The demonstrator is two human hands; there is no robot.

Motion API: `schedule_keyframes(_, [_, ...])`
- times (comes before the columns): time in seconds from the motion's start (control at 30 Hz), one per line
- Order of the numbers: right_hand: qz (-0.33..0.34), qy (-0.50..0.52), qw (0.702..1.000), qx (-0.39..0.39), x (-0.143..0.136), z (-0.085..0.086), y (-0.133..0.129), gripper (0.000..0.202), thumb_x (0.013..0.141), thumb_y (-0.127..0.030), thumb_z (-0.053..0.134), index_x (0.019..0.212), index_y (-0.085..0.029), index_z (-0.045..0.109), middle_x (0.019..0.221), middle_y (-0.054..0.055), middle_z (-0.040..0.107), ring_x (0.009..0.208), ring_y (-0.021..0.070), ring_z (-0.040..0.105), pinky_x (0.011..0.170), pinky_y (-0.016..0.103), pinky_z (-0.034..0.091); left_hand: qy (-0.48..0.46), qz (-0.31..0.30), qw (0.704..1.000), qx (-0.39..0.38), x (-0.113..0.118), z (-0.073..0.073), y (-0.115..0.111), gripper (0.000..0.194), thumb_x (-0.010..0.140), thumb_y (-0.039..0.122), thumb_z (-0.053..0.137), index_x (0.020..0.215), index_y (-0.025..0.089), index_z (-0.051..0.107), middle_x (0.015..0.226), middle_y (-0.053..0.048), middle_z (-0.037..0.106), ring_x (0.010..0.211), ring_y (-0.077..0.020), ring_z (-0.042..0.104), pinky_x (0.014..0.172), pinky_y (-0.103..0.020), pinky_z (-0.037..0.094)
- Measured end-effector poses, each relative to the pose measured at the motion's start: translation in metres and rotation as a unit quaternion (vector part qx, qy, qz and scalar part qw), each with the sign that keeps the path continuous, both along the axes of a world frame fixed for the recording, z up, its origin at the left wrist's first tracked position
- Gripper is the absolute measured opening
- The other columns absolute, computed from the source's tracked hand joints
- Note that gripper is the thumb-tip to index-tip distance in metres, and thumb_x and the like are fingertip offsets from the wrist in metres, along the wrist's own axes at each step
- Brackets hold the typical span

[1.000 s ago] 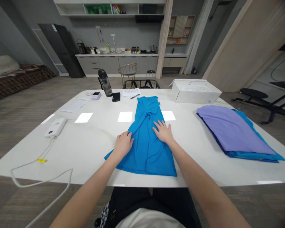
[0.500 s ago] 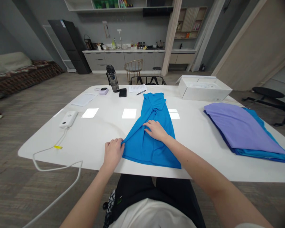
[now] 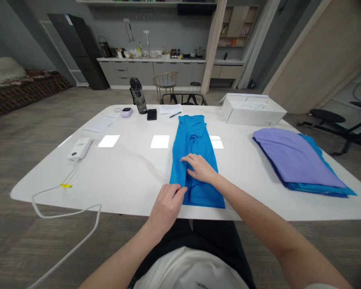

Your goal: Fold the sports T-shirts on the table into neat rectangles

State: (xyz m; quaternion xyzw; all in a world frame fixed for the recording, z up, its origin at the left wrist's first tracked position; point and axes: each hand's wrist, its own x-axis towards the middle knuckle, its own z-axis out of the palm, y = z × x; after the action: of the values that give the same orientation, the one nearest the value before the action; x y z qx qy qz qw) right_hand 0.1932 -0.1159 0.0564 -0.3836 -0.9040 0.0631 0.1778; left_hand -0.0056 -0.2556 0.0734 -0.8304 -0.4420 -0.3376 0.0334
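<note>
A bright blue shirt [image 3: 209, 160] lies lengthwise on the white table, its sides turned inward into a long narrow strip. Some crumpled fabric shows on its upper half. My left hand [image 3: 168, 202] is closed on the shirt's lower left edge, which is folded over toward the middle; the fingertips are partly hidden. On top of the shirt's middle rests my right hand [image 3: 200, 166], palm down with fingers stretched out, beside the fold.
Purple and blue folded garments [image 3: 301, 160] are stacked on the right. An open white box [image 3: 252, 110] stands behind them. At the back left are a bottle [image 3: 138, 96], a black wallet-like item [image 3: 152, 114] and papers [image 3: 100, 123]. A white device [image 3: 80, 149] trails a cable off the table.
My left hand has moved right, carrying the shirt's lower left edge inward, so the lower part is narrower. My right hand stays on the shirt's middle. The view has shifted slightly.
</note>
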Motion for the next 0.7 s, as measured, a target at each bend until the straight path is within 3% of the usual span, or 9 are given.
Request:
schedule_keyframes(0.07, [-0.024, -0.012, 1.000, -0.008, 0.002, -0.009, -0.008, 0.046, 0.091, -0.015, 0.058, 0.136, -0.024, 0.056, 0.122, 0.009, 0.061, 0.109, 0.0248, 0.055, 0.089, 0.035, 0.038, -0.002, -0.008, 1.000, 0.002, 0.011, -0.005, 0.000, 0.023, 0.098, 0.011, 0.052, 0.117, 0.020, 0.062, 0.098, -0.009, 0.065, 0.089, -0.0215, 0.061, 0.081, -0.038, 0.054])
schedule_keyframes(0.23, [-0.103, 0.004, 0.994, 0.024, -0.005, -0.032, -0.013, 0.032, 0.096, -0.009, 0.047, 0.114, -0.021, 0.070, 0.116, 0.010, 0.064, 0.104, 0.0235, 0.056, 0.087, 0.036, 0.041, 0.004, -0.013, 1.000, 0.005, 0.011, -0.013, 0.000, 0.028, 0.099, 0.011, 0.050, 0.123, 0.020, 0.060, 0.100, -0.010, 0.064, 0.091, -0.0229, 0.061, 0.082, -0.039, 0.055])
schedule_keyframes(0.37, [-0.059, 0.015, 0.997, 0.053, 0.009, -0.031, -0.016, 0.034, 0.102, -0.015, 0.042, 0.119, -0.021, 0.070, 0.119, 0.011, 0.065, 0.103, 0.0241, 0.056, 0.089, 0.038, 0.042, 0.077, -0.068, 0.994, -0.038, 0.011, -0.010, -0.006, 0.031, 0.099, 0.010, 0.045, 0.124, 0.021, 0.061, 0.101, -0.010, 0.065, 0.089, -0.0235, 0.062, 0.079, -0.040, 0.053])
schedule_keyframes(0.5, [-0.037, -0.011, 0.999, 0.021, 0.033, -0.030, -0.024, 0.033, 0.101, -0.017, 0.045, 0.120, -0.020, 0.072, 0.120, 0.012, 0.065, 0.104, 0.0250, 0.056, 0.088, 0.040, 0.041, 0.134, -0.141, 0.976, -0.100, 0.019, -0.015, -0.005, 0.029, 0.100, 0.016, 0.051, 0.126, 0.021, 0.061, 0.103, -0.010, 0.068, 0.092, -0.0236, 0.064, 0.083, -0.041, 0.050])
schedule_keyframes(0.6, [-0.021, -0.036, 0.999, -0.024, 0.044, -0.033, -0.031, 0.036, 0.101, -0.018, 0.043, 0.125, -0.022, 0.071, 0.124, 0.011, 0.065, 0.107, 0.0247, 0.056, 0.090, 0.040, 0.041, 0.105, -0.193, 0.963, -0.154, 0.016, -0.022, 0.009, 0.033, 0.101, 0.026, 0.055, 0.133, 0.024, 0.059, 0.111, -0.008, 0.071, 0.103, -0.0224, 0.065, 0.091, -0.041, 0.050])
schedule_keyframes(0.7, [-0.021, -0.044, 0.998, -0.042, 0.052, -0.033, -0.038, 0.042, 0.104, -0.019, 0.038, 0.134, -0.027, 0.066, 0.138, 0.009, 0.061, 0.117, 0.0254, 0.053, 0.094, 0.041, 0.039, 0.047, -0.226, 0.956, -0.182, 0.000, -0.025, 0.035, 0.034, 0.101, 0.015, 0.047, 0.128, 0.024, 0.064, 0.121, -0.006, 0.072, 0.115, -0.0186, 0.064, 0.101, -0.039, 0.050])
